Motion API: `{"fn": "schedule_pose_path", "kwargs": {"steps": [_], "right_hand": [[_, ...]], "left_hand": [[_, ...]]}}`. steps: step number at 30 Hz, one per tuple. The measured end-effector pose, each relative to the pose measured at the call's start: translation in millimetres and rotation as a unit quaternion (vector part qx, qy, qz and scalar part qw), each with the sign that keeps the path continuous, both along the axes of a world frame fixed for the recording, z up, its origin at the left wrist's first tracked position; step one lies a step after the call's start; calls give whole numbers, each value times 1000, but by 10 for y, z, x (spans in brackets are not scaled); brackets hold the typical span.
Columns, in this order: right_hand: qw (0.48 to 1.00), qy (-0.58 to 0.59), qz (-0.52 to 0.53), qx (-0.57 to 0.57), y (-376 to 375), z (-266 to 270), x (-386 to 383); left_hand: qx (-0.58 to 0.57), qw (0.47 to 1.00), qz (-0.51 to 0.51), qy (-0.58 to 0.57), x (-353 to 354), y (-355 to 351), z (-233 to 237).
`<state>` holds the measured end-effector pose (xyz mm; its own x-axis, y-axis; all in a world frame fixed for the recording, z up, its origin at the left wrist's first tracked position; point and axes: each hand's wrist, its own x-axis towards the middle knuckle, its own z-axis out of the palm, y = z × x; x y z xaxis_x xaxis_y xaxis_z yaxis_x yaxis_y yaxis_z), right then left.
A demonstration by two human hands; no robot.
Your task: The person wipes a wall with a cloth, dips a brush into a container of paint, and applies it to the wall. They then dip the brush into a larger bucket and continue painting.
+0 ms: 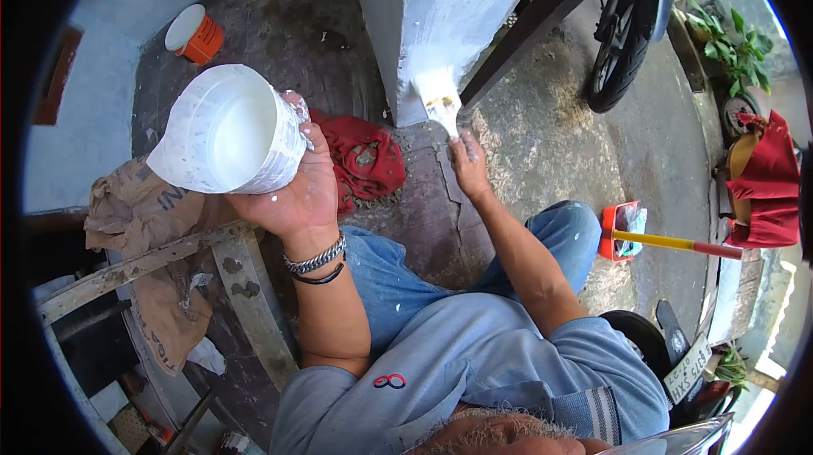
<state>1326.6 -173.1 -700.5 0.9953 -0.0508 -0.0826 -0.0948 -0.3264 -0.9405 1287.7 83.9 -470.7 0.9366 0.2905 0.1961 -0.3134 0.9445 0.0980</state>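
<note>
Head view: you are gripping a white paint pot (224, 129) in your left hand (296, 192). Your fingers are wrapping round its side, and you are holding it tilted to the left of the white pillar (440, 6), well apart from it. Your right hand (468, 163) is clasping the handle of a paintbrush (440, 97), whose bristles are pressing against the pillar's lower face. A red cloth (368, 154) is lying at the pillar's foot, and an orange tub (196, 34) is sitting farther left of the pillar.

I'm looking at a home's outdoor forecourt — rough grey concrete floor (542, 141), parked black motorcycle (618, 61), leafy green potted plant (741, 52), white-painted concrete pillar (440, 6).
</note>
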Motion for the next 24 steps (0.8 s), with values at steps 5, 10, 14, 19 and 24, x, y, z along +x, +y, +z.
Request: {"fn": "schedule_pose_path", "kwargs": {"steps": [5, 10, 14, 19, 24], "right_hand": [[986, 136, 0, -99, -316, -1072, -291], [969, 244, -46, 23, -308, -814, -117], [959, 273, -65, 36, -171, -1033, 34], [972, 234, 26, -21, -42, -899, 151], [944, 269, -73, 175, 177, -158, 126]], "left_hand": [[2, 1000, -3, 7, 2, 9, -4], [8, 1000, 2, 7, 6, -18, -2], [7, 1000, -4, -1, -14, -10, 16], [23, 1000, 8, 15, -47, 68, -11], [15, 1000, -3, 10, -19, 44, 7]]}}
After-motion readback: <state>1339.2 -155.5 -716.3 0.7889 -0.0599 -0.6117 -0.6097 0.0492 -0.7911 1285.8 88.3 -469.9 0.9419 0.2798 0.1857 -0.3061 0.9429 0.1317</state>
